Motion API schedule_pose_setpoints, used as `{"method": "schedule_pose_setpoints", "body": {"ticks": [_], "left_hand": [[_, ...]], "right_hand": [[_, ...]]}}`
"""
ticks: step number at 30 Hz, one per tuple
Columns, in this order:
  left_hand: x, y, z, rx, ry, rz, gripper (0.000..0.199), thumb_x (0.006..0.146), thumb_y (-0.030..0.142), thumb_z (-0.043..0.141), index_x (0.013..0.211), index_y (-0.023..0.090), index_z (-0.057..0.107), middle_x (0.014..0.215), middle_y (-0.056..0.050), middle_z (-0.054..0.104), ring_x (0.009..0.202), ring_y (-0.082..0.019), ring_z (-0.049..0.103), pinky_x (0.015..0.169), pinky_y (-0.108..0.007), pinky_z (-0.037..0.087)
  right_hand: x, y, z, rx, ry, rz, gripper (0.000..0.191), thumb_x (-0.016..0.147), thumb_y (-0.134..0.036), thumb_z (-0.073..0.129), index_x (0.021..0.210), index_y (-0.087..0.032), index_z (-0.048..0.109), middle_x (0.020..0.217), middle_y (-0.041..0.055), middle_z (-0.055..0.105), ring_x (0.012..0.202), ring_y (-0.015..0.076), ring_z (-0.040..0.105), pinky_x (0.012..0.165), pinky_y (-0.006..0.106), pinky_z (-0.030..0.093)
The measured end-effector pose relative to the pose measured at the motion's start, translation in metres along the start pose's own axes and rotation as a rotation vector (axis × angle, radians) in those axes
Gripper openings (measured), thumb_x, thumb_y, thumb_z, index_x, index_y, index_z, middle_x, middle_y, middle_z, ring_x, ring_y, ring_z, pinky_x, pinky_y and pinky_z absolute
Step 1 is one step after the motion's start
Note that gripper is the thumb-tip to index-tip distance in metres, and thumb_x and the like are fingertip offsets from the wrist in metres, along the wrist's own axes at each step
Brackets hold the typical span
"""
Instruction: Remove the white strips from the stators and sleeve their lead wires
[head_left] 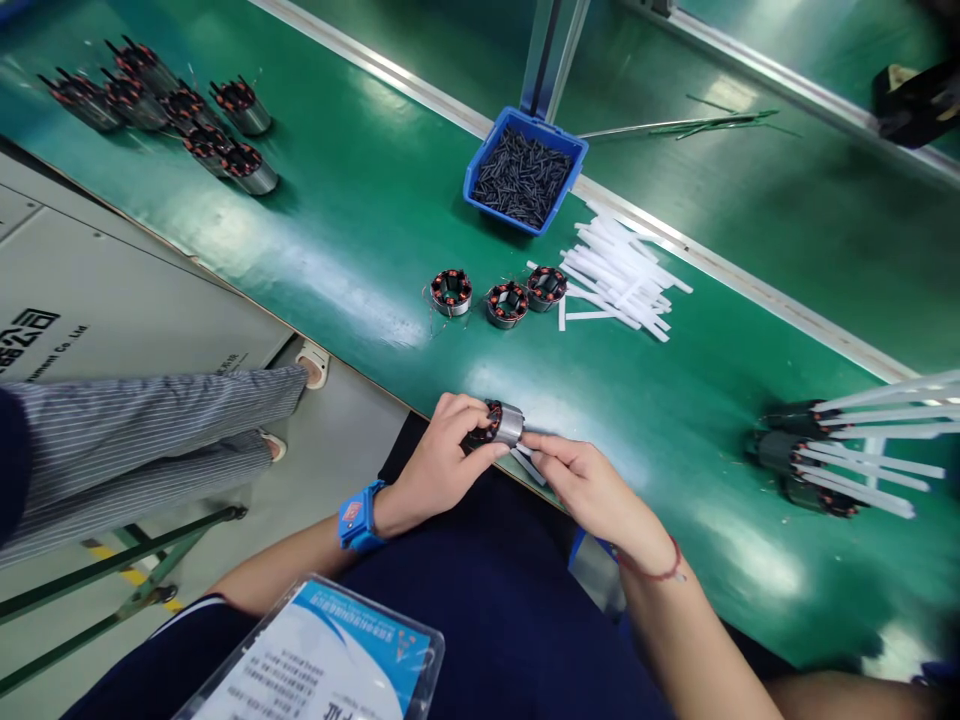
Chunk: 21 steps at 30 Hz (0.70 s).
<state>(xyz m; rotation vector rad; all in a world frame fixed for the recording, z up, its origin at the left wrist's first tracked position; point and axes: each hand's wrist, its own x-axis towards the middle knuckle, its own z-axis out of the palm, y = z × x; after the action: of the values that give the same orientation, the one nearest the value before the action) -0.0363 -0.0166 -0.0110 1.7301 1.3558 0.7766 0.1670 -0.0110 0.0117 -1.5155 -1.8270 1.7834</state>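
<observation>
My left hand point(450, 455) grips a metal stator point(508, 425) with copper windings, tilted on its side near the table's front edge. At the stator's right end, my right hand point(581, 480) has its fingers pinched together; what they hold, if anything, is too small to make out. White strips point(529, 466) lie under my right fingers at the table edge. Beyond my hands stand a stator with loose wires point(451, 292) and two more, a middle one point(508, 304) and a right one point(547, 287), close together. A pile of white strips point(619, 270) lies beside them.
A blue bin point(525, 172) of small black tubes stands at the back of the green table point(337, 230). Several stators point(251, 170) stand far left. Others with white strips sticking out point(784, 450) lie at the right. A person's striped trouser legs point(165, 420) show at left.
</observation>
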Motion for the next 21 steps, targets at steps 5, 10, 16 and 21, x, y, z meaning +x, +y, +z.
{"method": "schedule_pose_setpoints", "body": {"ticks": [5,10,16,21], "left_hand": [[0.013,-0.001,0.009,-0.118,0.058,0.059,0.008,0.083,0.02,0.061,0.088,0.018,0.055,0.099,-0.005,0.058,0.099,-0.02,0.05,0.089,-0.035,0.042],[0.026,0.002,0.016,-0.064,-0.063,0.13,0.008,0.086,0.02,0.057,0.093,0.017,0.058,0.109,-0.009,0.056,0.105,-0.021,0.05,0.093,-0.037,0.042],[0.017,0.001,0.004,0.117,-0.069,0.06,0.011,0.088,0.027,0.055,0.089,0.018,0.061,0.092,-0.004,0.058,0.089,-0.019,0.048,0.084,-0.034,0.041],[0.011,0.004,-0.001,0.117,-0.132,0.005,0.009,0.088,0.026,0.055,0.085,0.017,0.056,0.083,-0.003,0.057,0.082,-0.018,0.047,0.075,-0.031,0.04]], "right_hand": [[0.023,-0.004,-0.037,-0.122,0.372,-0.035,0.035,0.087,-0.041,0.05,0.111,-0.02,0.063,0.09,0.0043,0.067,0.076,0.0169,0.058,0.07,0.029,0.044],[0.089,-0.012,-0.065,-0.494,0.832,-0.073,0.022,0.084,-0.03,0.052,0.098,-0.016,0.061,0.094,0.0098,0.065,0.082,0.0217,0.058,0.076,0.034,0.043],[0.123,-0.015,-0.076,-0.667,0.799,0.046,0.014,0.08,-0.021,0.05,0.086,-0.014,0.061,0.092,0.0148,0.064,0.082,0.0249,0.058,0.07,0.034,0.041],[0.092,-0.001,-0.082,-0.324,0.808,-0.071,0.014,0.081,-0.022,0.049,0.085,-0.018,0.062,0.074,0.004,0.064,0.067,0.0171,0.057,0.065,0.03,0.042]]}}
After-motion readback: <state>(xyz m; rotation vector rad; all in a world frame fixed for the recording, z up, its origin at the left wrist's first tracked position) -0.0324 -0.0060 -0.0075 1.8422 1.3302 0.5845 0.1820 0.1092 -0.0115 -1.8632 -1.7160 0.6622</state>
